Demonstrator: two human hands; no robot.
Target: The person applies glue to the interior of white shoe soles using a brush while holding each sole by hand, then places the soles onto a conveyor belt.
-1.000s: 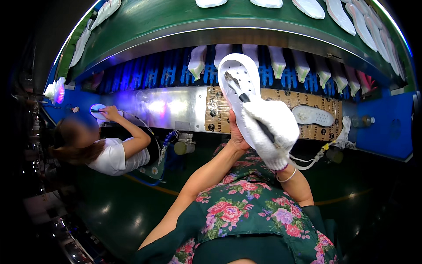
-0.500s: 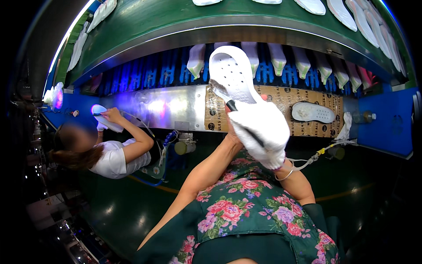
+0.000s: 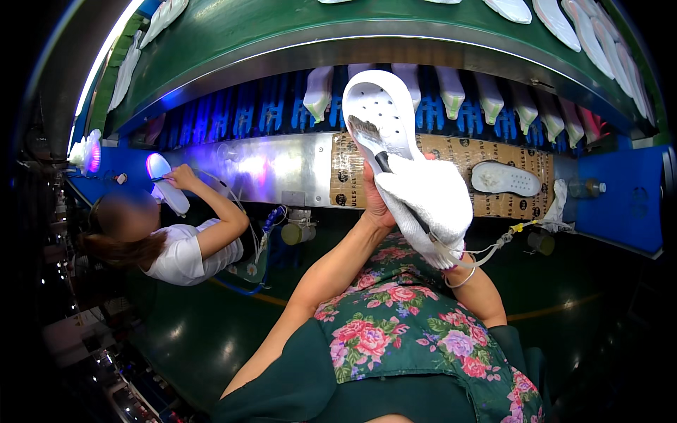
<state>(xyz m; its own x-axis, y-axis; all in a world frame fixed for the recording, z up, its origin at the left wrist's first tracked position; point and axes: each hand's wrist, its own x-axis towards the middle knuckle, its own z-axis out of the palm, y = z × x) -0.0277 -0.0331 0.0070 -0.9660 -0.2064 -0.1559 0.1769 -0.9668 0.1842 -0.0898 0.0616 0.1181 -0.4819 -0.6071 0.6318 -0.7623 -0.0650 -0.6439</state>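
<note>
In front of my chest is a white perforated shoe sole (image 3: 399, 127), its rounded end pointing away from me. My bare left hand (image 3: 376, 196) is closed round its left side near the lower end. Over the sole's near end lies my right hand (image 3: 430, 201), in a white knitted glove and closed on a brush (image 3: 381, 159) with a black handle. The brush's bristles rest on the inner face of the sole, by its left edge and the holes. A cable is tied near my right wrist. The glove hides the lower part of the sole.
A second white sole (image 3: 505, 178) lies on the cardboard (image 3: 451, 204) to the right. Several pale shoe shapes (image 3: 452, 94) hang behind it. Soles lie along the green conveyor (image 3: 296, 32). At left, a person (image 3: 187, 243) holds another sole (image 3: 167, 185). A bottle (image 3: 587, 188) stands at right.
The bristles have shifted from the sole's left edge up and inward toward its holes. The sole has moved slightly right. At left, the other person's sole is turned more upright.
</note>
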